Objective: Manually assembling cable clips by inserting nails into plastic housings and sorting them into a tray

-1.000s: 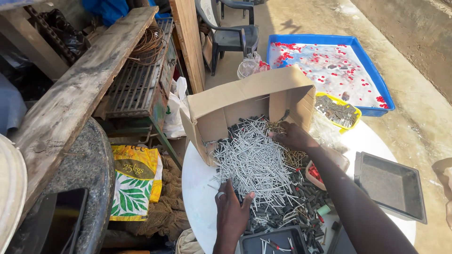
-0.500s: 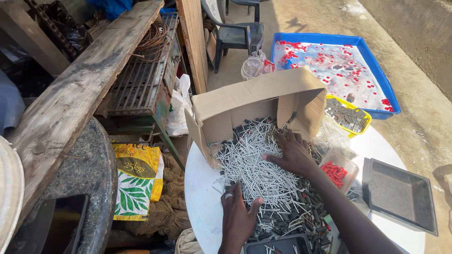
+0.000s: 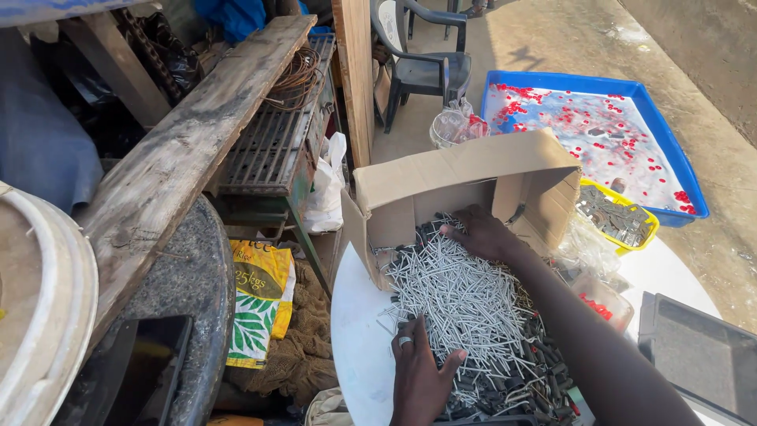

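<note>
Spreading flat on the nail pile (image 3: 465, 304), both hands lie open: the right hand (image 3: 481, 234) by the tipped cardboard box (image 3: 465, 177), the left hand (image 3: 418, 371) at the pile's near edge on the tabletop (image 3: 355, 347), seemingly corralling the nails.

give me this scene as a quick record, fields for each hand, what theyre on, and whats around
left hand: flat on the near edge of the nail pile, fingers spread, ring on one finger
right hand: reaching into the cardboard box, resting on the nails at its mouth
nail pile: grey nails spilling from the box across the white round table
cardboard box: lying on its side, open toward the person
nearby: yellow tray, dark tray, blue tray on the ground
</note>
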